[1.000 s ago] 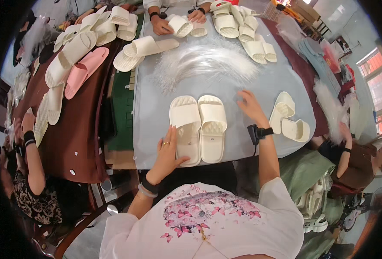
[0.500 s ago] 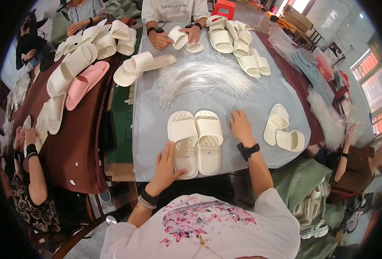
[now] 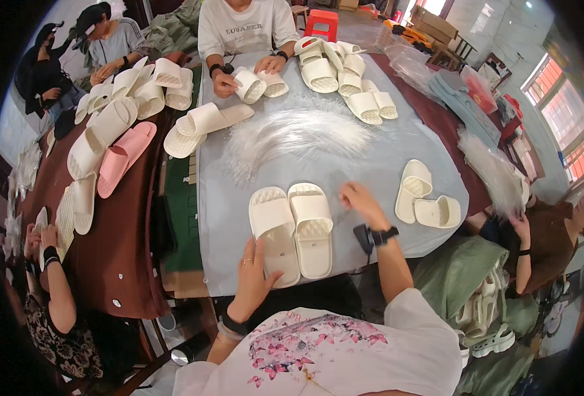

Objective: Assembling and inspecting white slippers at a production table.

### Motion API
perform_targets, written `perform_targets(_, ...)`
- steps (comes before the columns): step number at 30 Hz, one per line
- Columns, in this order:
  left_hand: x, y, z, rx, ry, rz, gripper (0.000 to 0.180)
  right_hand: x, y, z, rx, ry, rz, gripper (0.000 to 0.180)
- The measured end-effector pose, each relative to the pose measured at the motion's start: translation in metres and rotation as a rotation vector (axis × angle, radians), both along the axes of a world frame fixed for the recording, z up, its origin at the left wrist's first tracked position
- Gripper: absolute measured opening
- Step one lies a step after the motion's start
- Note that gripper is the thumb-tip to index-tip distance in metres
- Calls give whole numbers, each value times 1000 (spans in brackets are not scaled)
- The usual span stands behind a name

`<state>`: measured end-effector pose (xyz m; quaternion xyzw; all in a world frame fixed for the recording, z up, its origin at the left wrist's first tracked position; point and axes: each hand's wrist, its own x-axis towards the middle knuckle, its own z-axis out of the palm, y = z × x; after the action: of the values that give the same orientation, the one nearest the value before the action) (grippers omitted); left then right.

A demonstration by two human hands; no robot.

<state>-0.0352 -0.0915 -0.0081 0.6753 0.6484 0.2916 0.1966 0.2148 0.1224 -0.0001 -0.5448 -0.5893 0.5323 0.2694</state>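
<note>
A pair of cream slippers lies side by side on the grey table cover, soles down and toes pointing away from me. My left hand [image 3: 256,272] rests against the outer edge of the left slipper [image 3: 277,234]. Its fingers stretch along the side and the thumb lies apart at the heel. Beside it, touching, is the right slipper [image 3: 313,231]. To the right of the pair, a little apart from it, my right hand [image 3: 363,203] is over the table with its fingers curled in and nothing visible in them.
Another cream slipper pair [image 3: 427,198] lies at the right. Beyond my pair spreads a heap of clear plastic strands [image 3: 298,135]. A person across the table handles cream slippers [image 3: 259,86]. More slippers and a pink pair [image 3: 127,158] lie on the brown-covered table [image 3: 114,257] at left.
The view has tilted up, so the table sits lower in the picture. My right hand's fingers have curled in more. My left hand stays against the left slipper.
</note>
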Motion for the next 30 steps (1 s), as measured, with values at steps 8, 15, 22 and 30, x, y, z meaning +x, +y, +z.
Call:
perform_targets(8, 33, 10, 28, -270, -907, -99, 37, -30, -140, 41, -147, 144, 906, 17)
perform_targets(15, 6, 45, 19, -268, -1361, 198, 32, -22, -170, 18, 1, -99, 1042, 12)
perform_targets(22, -43, 55, 30, -22, -1515, 341, 32, -12, -168, 27, -100, -131, 1084, 13)
perform_targets(30, -64, 21, 30, 228, -1634, 431, 35, 46, -139, 32, -246, 282, 375, 13)
